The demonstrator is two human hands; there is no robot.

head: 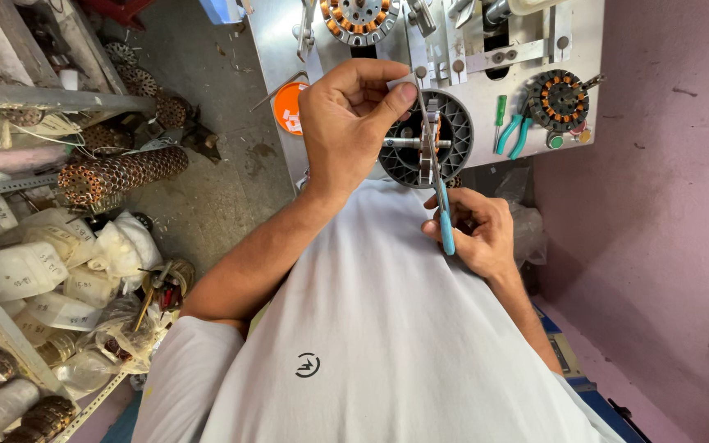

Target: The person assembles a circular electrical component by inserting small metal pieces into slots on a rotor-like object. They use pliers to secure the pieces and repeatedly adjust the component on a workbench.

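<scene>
My left hand (346, 123) pinches a small grey strip (404, 82) between thumb and fingers, in front of a round grey motor housing (461, 135) with a metal shaft. My right hand (478, 230) grips scissors with a teal handle (446, 230). Their blades (430, 139) reach up to the strip beside my left thumb. Both hands are over my white shirt, close to the edge of the metal bench (276, 41).
On the bench lie a stator with copper windings (560, 98), teal-handled pliers (512, 131), a green screwdriver (500, 111), an orange disc (289, 107) and another stator (360, 18). Shelves at the left hold stacked wound stators (121, 172) and white bags (59, 279). A pink wall is at the right.
</scene>
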